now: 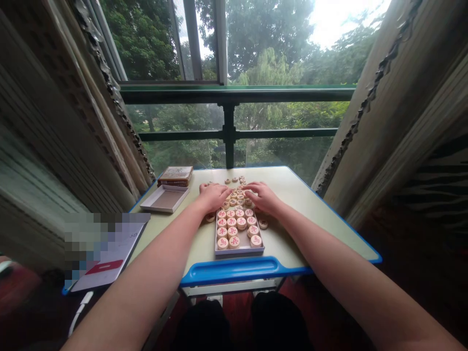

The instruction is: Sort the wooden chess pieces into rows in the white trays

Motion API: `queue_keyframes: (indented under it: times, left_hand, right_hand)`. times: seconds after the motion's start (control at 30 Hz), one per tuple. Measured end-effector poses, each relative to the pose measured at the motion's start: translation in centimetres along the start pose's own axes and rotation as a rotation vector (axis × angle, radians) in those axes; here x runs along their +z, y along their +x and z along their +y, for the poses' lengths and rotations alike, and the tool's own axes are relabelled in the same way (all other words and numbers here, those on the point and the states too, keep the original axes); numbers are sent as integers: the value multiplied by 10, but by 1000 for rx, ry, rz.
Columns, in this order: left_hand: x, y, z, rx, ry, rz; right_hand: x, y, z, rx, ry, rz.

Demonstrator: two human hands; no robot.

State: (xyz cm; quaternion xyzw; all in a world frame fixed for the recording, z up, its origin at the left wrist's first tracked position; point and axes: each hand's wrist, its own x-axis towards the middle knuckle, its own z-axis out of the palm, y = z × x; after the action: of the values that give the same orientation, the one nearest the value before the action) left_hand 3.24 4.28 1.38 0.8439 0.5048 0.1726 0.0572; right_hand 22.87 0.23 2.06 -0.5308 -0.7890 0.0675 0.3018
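A shallow white box (239, 251) on the table holds several round wooden pieces (231, 222) with red characters; a gap shows near its front. Beyond its far end, several dark-marked pieces (233, 202) lie close together. My left hand (215, 196) is palm down at their left side, fingers stretched toward them. On their right side my right hand (262, 196) has its fingers spread, the tips near or touching the outer pieces. Neither hand visibly grips a piece. One piece (263, 224) sits right of the box, another (210, 217) left of it.
An empty box lid or tray (164, 199) lies at the table's left, with a brown box (175, 175) behind it. A tablet-like device (106, 263) with a white cable (83, 303) is at the left edge. The blue table rim (234, 270) has a molded groove in front.
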Motion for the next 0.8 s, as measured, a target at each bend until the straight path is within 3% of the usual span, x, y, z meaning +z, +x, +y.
queue_keyframes:
  times: [0.13, 0.3, 0.47, 0.63, 0.8]
  left_hand:
    - [1, 1, 2, -18, 41, 56]
    - [1, 4, 4, 15, 47, 40]
    - [3, 6, 5, 10, 35, 52]
    - [5, 7, 1, -32, 50, 21]
    - [4, 6, 3, -47, -27, 94]
  right_hand:
    - [4, 5, 7, 35, -78, -104]
    - [8, 6, 5, 42, -187, -245]
    - [9, 7, 5, 9, -320, -179]
    - [3, 9, 8, -14, -377, -191]
    - [-1, 10, 16, 96, -388, -128]
